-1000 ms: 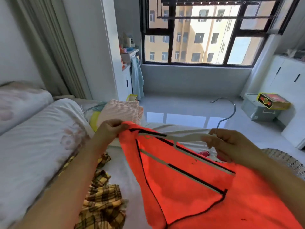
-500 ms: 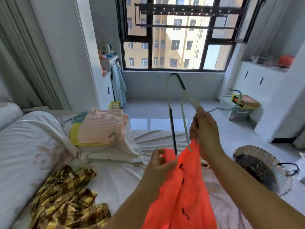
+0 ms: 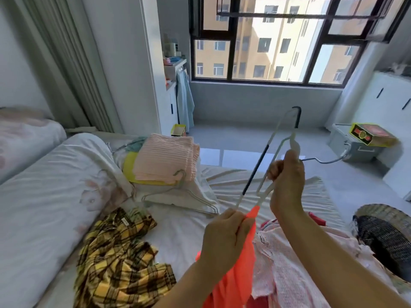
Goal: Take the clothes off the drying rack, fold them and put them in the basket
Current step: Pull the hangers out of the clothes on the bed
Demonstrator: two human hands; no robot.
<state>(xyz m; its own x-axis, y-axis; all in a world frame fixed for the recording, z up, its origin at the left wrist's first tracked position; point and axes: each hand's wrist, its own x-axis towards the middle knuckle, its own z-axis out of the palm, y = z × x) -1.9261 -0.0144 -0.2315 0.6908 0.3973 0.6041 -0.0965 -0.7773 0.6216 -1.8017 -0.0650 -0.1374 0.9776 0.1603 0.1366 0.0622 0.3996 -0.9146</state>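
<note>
Head view: the left hand (image 3: pixel 224 238) is curled around the bunched top edge of a bright orange fabric garment (image 3: pixel 235 274), which hangs down from that grip in front of the person, over the white-sheeted bed (image 3: pixel 178 230). The right hand (image 3: pixel 287 181), higher and just beside the left, pinches a white plastic clothes hanger with black sections (image 3: pixel 255 170). The hanger is tilted steeply, its metal hook pointing right and its lower end meeting the tip of the orange cloth. Whether that end sits inside the garment cannot be told.

A crumpled yellow-and-black plaid garment (image 3: pixel 115 263) lies on the bed to the left. A pale pink textured garment (image 3: pixel 289 263) lies spread under the right forearm. Farther back, a folded pink ribbed stack (image 3: pixel 166 156) rests on a folded yellow piece (image 3: pixel 129 167), with a thin wire hanger (image 3: pixel 184 196) lying flat just in front. A round woven wicker basket (image 3: pixel 382 230) stands at the right edge of the bed.
</note>
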